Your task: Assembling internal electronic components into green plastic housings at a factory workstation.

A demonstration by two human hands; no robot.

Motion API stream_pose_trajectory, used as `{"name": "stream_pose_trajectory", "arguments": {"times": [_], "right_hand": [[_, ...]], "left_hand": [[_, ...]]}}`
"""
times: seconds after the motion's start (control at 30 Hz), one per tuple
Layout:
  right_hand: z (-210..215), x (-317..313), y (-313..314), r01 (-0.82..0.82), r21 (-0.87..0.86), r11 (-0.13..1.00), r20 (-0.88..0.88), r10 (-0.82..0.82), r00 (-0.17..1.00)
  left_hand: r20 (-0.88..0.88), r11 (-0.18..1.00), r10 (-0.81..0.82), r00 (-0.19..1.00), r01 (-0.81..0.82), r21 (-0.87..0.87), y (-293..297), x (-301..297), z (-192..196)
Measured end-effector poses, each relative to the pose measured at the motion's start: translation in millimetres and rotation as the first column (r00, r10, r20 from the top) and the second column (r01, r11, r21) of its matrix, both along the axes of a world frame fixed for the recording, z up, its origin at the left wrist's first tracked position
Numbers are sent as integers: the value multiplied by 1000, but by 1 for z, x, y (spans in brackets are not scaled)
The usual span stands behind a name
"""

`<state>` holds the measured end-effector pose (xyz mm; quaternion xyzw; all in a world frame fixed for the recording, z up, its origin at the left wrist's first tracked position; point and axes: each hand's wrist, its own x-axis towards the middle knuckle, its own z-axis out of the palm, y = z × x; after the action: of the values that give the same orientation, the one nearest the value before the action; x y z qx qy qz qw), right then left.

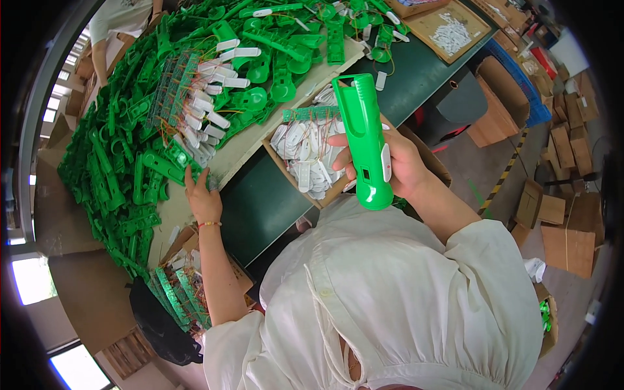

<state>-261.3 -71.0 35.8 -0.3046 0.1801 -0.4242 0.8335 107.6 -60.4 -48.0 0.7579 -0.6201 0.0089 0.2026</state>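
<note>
My right hand is closed round a long green plastic housing, raised upright over the box. The housing has a long recess at its upper part, a small square hole and a rounded lower end; a white strip sits on its side. At the edge of the pile, my left hand reaches with fingers apart to a green housing and the white pieces next to it. Whether its fingertips touch them I cannot tell. Just beyond lie white plastic pieces wired to green circuit boards.
A large heap of green housings covers the table's left and far side. An open cardboard box holds white wired parts. Far right on the dark green tabletop is a tray of small white pieces. Another person's arm shows at the far left.
</note>
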Motion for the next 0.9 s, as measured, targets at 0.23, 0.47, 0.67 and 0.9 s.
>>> {"name": "stream_pose_trajectory", "arguments": {"times": [0.23, 0.47, 0.67, 0.9], "right_hand": [[0, -16, -4, 94, -25, 995, -59, -95, 994], [-23, -76, -4, -140, -261, 955, -502, -11, 865], [-44, -103, -7, -427, -336, 839, -940, -275, 200], [-43, -37, -39, -328, -656, 679, -754, -572, 324]], "left_hand": [[20, 997, 34, 999, -33, -64, 5, 10, -8], [-466, 922, 316, 827, -384, -56, -11, 28, -18], [-433, 912, 377, 818, -410, 20, -32, 47, -34], [-986, 971, 59, 155, -237, 21, -15, 17, 4]]}}
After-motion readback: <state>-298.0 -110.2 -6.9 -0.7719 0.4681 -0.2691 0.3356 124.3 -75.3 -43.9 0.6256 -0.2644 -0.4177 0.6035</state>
